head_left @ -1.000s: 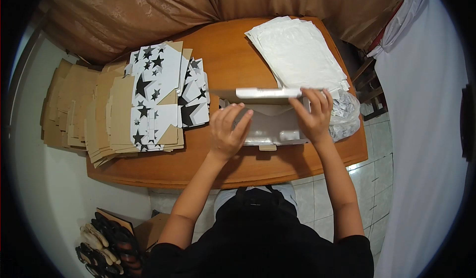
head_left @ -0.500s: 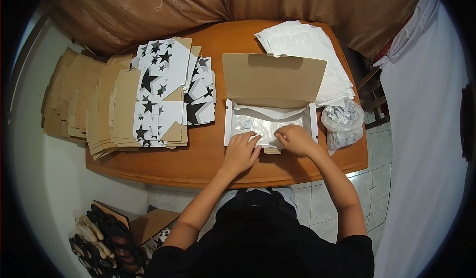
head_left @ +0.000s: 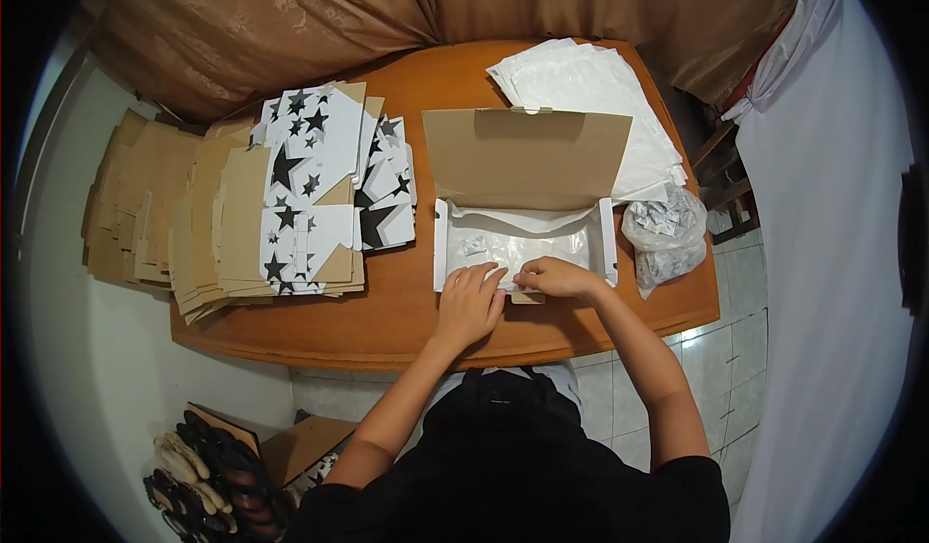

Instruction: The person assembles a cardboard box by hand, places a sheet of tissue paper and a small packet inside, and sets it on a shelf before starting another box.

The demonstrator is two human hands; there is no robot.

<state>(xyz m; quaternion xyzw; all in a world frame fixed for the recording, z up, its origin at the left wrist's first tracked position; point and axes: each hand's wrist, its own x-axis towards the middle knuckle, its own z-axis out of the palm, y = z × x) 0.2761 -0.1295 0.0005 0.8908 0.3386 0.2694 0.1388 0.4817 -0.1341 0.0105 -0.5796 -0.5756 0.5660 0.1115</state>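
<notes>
Grip unclear: left hand [head_left: 471,299] flat, right hand [head_left: 552,278] curled (both on box [head_left: 527,156]).

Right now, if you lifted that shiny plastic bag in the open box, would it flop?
Probably floppy and light: the plastic bag looks thin and wrinkled, lying flat in the box. Its glossy sheen suggests it may slip under the left hand and right hand touching it.

Wooden table [head_left: 406,325], centre frame. Star-printed flat box blanks [head_left: 319,185] stacked left of centre; plain brown blanks [head_left: 145,204] further left. White mailer bags [head_left: 590,88] upper right. Clear bag of sachets [head_left: 663,233] at table's right edge. Shoes [head_left: 208,475] lower left, on floor.
</notes>
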